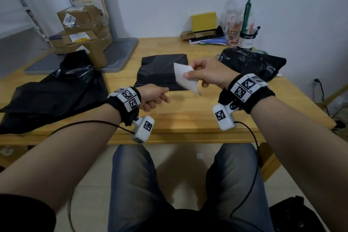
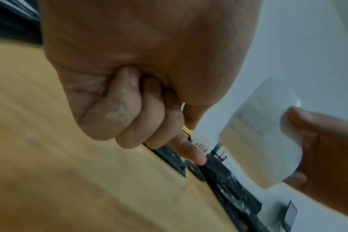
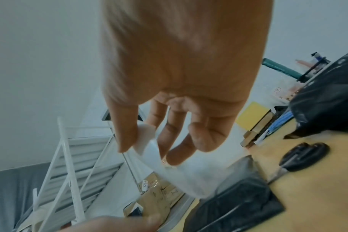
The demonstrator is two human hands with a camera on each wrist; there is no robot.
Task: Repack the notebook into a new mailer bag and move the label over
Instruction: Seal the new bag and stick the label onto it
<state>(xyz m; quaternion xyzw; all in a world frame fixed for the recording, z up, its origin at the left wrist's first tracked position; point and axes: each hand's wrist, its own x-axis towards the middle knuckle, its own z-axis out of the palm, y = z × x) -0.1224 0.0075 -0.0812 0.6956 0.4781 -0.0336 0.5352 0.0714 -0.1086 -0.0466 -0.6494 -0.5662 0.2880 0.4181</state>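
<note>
A flat black mailer bag (image 1: 162,71) lies in the middle of the wooden table (image 1: 188,118); what is inside is hidden. My right hand (image 1: 190,71) hovers over the bag's right edge. It pinches a white label (image 1: 185,83) between thumb and fingers; the label hangs curled, clear of the bag. The left wrist view shows faint print on the label (image 2: 258,133). My left hand (image 1: 160,98) is a curled fist just in front of the bag, apparently holding nothing. A crumpled black bag (image 1: 56,88) lies at the left, another (image 1: 250,64) at the right.
Cardboard boxes (image 1: 81,30) and a grey platform (image 1: 120,52) stand at the back left. A yellow box (image 1: 203,21), papers and a pen pot (image 1: 246,37) stand at the back right. Black-handled scissors (image 3: 300,157) lie on the table by the right bag.
</note>
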